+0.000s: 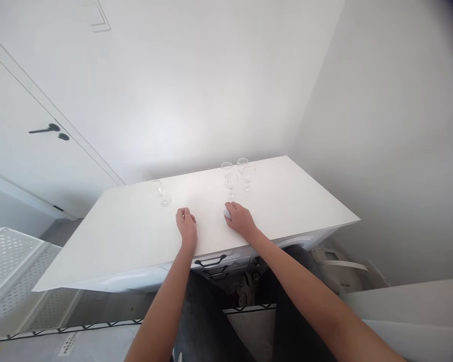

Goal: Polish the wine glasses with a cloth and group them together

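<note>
**Hands down on the white top, glasses parked at the back**

So, both your hands rest on the white tabletop (pixel 287 201), near its front edge. Your left hand (pixel 186 227) lies knuckles up w/ fingers curled under; nothing shows in it, though I can't tell for sure what's beneath the palm. Your right hand (pixel 240 219) is closed around a small pale grey thing (pixel 227 213) – prob. a cloth or pad, too small to tell – pressed to the surface, which is how you'd hold it flat against the top.

The stemmed glasses stand upright, all beyond your hands. A cluster of four glasses (pixel 237 175) sits toward the back wall, just past your right hand, tight together but whether touching I can't tell. A single glass (pixel 160 192) stands apart to the left, beyond your left hand. Kept back like that, they leave the front strip bare where your hands are.

Under the top's front edge: a dark drawer handle (pixel 210 261). At far left, a door handle (pixel 45 129) on a white door, and a white perforated rack (pixel 11 266) lower left.
</note>
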The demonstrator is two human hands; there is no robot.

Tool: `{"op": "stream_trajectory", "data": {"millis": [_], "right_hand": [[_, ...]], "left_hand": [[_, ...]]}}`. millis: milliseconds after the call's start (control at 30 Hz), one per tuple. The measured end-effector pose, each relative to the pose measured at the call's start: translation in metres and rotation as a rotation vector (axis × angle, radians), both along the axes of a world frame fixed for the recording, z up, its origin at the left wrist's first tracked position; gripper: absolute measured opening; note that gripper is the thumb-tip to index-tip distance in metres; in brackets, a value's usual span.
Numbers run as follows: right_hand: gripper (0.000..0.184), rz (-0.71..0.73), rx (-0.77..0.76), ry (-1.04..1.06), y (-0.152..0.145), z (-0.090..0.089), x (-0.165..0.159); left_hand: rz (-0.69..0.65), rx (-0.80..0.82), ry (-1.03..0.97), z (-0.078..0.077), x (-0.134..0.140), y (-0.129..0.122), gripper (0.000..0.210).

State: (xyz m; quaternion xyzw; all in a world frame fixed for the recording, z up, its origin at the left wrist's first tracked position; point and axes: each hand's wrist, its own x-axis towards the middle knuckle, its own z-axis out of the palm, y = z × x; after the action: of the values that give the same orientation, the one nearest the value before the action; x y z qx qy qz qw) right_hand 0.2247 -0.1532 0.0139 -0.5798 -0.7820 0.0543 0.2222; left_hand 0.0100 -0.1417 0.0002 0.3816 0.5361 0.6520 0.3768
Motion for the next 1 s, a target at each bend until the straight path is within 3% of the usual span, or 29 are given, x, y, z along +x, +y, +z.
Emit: {"op": "stream_trajectory", "data": {"millis": [100,233,300,400,500,567,767,867,1000], "right_hand": [[0.033,0.210,0.104,0.058,-0.001,0.001,0.000],[0.046,0.237,0.203,0.174,0.002,0.003,0.002],[0.048,0.210,0.118,0.279,0.003,0.002,0.003],[0.047,0.200,0.013,0.548,0.005,-0.003,0.007],[0.050,0.222,-0.023,0.802,0.010,-0.008,0.010],[0.055,0.232,-0.046,0.900,0.013,-0.011,0.012],[0.060,0.198,-0.228,1.231,0.020,-0.005,0.014],[0.051,0.200,-0.302,1.306,0.023,-0.001,0.016],[0.035,0.247,-0.483,1.425,0.023,-0.002,0.016]], "left_hand": [[0.211,-0.027,0.015,0.000,-0.031,-0.020,0.026],[0.353,-0.078,-0.259,0.016,-0.091,-0.025,0.026],[0.195,-0.149,-0.398,0.030,-0.113,-0.018,0.028],[-0.055,-0.220,-0.447,0.050,-0.125,0.004,0.050],[-0.175,-0.255,-0.562,0.063,-0.122,0.030,0.075],[-0.204,-0.233,-0.674,0.067,-0.120,0.045,0.081],[-0.142,-0.136,-0.814,0.080,-0.115,0.069,0.056],[-0.092,-0.086,-0.671,0.088,-0.092,0.049,0.034],[-0.230,0.105,-0.425,0.078,-0.032,-0.016,0.032]]}}
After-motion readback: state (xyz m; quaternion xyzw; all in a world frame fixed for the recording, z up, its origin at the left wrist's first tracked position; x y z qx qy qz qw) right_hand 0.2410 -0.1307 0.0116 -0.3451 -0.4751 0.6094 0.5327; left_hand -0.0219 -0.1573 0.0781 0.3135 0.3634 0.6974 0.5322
